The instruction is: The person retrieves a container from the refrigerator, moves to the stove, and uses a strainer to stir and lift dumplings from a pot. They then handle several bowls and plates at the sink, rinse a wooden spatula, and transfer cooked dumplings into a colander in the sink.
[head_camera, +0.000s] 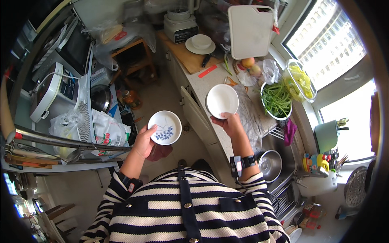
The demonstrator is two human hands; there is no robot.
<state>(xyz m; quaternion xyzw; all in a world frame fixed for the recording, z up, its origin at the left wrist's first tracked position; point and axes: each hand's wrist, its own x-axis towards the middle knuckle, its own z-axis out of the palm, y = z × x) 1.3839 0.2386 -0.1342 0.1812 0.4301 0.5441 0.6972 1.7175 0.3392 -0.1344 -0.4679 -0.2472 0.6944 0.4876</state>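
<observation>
My left hand (143,142) grips the rim of a small white dish with a blue floral pattern (164,127), thumb on its inner face, above the floor. In my right hand (230,123) is a white bowl (222,101), held by its near edge over the counter's front edge; a second rim seems to show beneath it, though I cannot tell for sure. Beyond, a white bowl (201,41) rests on a white plate (190,48) on a wooden board (176,45). A black-handled tool (206,60) and a red strip (207,71) lie near that board.
A cabinet door (194,117) stands ajar below the counter. Right of my right hand are green vegetables in a white container (276,100) and a sink with a metal bowl (270,166). A rack with appliances and a metal rail (73,141) stands at left.
</observation>
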